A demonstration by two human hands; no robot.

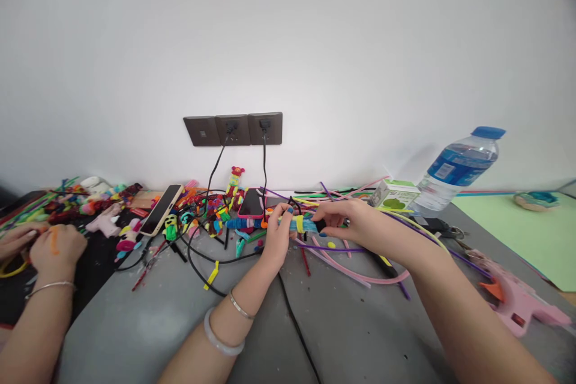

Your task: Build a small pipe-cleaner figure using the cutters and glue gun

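Observation:
My left hand (pixel 278 231) pinches a light-blue craft piece with a yellow band (pixel 300 224), fingers closed near the banded part. It looks wound from fuzzy pipe cleaner, though much of it is covered by my fingers. From the other side my right hand (pixel 344 219) grips the same piece, thumb and fingertips closed at its black end (pixel 320 225). Just left of my left hand lies a dark-blue fuzzy strip (pixel 238 224); whether it joins the piece I cannot tell. Loose pink pipe cleaners (pixel 387 279) and purple ones spread beneath and beside my right hand.
Another person's hands (pixel 58 249) work at far left. A water bottle (pixel 463 162) and a small green-and-white carton (pixel 395 194) stand at right, near a pink glue gun (pixel 522 297). Phones (pixel 162 210), pipe-cleaner figures (pixel 171 228) and black cables (pixel 294 318) crowd the grey table.

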